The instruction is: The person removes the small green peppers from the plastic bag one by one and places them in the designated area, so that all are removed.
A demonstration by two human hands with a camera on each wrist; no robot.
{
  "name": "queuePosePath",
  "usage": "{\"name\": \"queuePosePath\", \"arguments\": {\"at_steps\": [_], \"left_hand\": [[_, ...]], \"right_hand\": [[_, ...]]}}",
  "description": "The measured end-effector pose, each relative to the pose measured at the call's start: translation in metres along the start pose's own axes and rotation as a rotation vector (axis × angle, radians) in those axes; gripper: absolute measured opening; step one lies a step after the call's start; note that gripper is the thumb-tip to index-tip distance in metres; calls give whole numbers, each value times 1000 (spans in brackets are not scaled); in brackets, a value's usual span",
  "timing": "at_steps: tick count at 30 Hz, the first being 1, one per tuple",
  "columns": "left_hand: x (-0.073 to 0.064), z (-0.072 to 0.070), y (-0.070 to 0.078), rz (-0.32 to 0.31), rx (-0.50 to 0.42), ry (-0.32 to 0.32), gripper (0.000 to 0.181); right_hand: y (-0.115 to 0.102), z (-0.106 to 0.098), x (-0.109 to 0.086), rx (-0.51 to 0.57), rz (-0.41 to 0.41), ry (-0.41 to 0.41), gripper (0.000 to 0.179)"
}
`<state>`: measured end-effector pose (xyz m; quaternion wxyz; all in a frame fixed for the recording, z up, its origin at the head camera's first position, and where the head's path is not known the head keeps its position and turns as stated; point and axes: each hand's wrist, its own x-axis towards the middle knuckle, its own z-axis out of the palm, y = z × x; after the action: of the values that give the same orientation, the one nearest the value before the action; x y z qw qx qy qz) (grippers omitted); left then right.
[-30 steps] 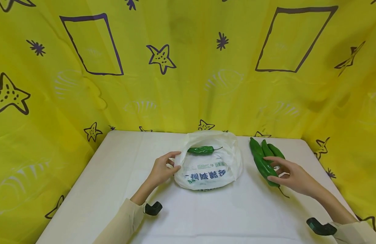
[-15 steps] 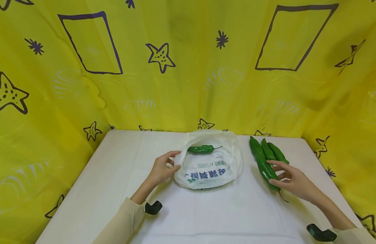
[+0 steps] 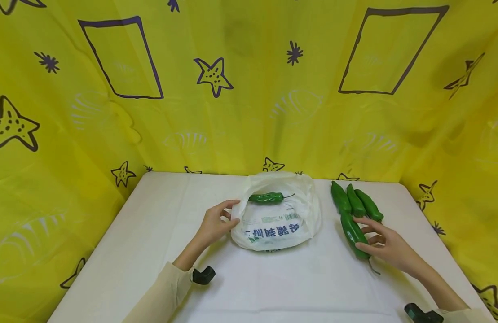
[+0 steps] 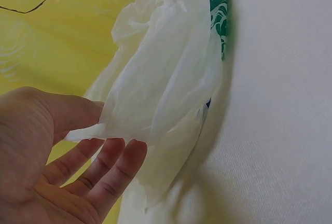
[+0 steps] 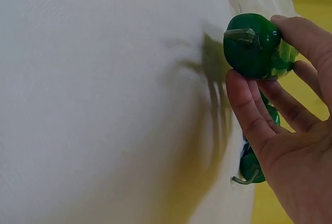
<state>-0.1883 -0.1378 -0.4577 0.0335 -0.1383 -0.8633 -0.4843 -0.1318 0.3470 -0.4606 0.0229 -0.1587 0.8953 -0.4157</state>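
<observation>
A whitish plastic bag with blue print lies at the table's middle, its mouth spread wide. Inside it rests one long green pepper. My left hand pinches the bag's left rim; the left wrist view shows the thin film between thumb and fingers. On the right, my right hand holds another green pepper between thumb and fingertips. Its stem end faces the right wrist camera, and a shadow falls on the cloth apart from it.
Three more green peppers lie side by side at the table's back right, just beyond the held one. A white cloth covers the table. Yellow patterned curtain hangs close around the back and sides.
My right hand has drawn the held pepper slightly toward me, away from the three behind it, which now show more fully. The left hand and bag have stayed put.
</observation>
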Motion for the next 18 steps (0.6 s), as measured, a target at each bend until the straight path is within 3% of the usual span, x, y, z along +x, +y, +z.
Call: {"name": "queuePosePath", "arguments": {"at_steps": [8,18], "left_hand": [[0,1,-1,-14,3,2,54],[0,1,0,11,-6,5,53]], "right_hand": [[4,4,-3,-31,57,17,67],[4,6,-4,-24,113,13,67]]}}
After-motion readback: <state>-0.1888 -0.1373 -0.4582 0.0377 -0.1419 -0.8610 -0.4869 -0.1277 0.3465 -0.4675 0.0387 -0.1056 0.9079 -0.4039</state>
